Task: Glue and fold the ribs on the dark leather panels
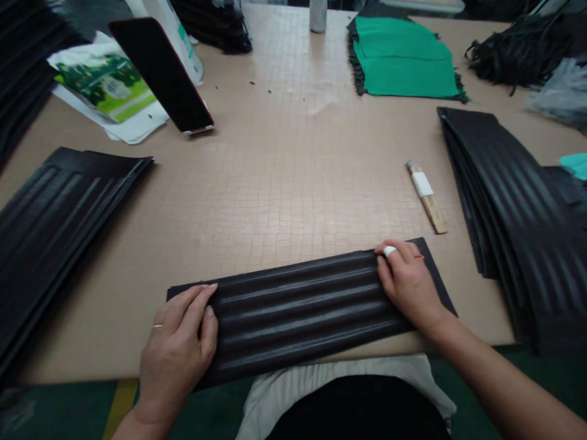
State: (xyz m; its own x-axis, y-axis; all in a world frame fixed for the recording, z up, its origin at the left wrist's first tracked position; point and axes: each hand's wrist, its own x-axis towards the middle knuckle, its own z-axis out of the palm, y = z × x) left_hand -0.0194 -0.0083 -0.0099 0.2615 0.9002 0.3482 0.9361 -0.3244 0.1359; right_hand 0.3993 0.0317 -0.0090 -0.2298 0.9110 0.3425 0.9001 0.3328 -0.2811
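Note:
A dark ribbed panel (298,311) lies across the near edge of the table, its ridges running lengthwise. On its left end rests my left hand (181,339), fingers pressed together near the top corner. My right hand (406,278) is at the panel's right end, with fingers curled on the top edge and a white wrap on one finger. Both hands appear to grip the panel by its far edge. Stacks of similar dark panels lie on the left (68,208) and on the right (518,214).
Behind the panel on the tan table (293,183) are a tool with a white-wrapped handle (424,188), a leaning phone (162,76), a green-and-white packet (110,85), green fabric (406,58), a grey cylinder (318,15) and a heap of black cords (523,52).

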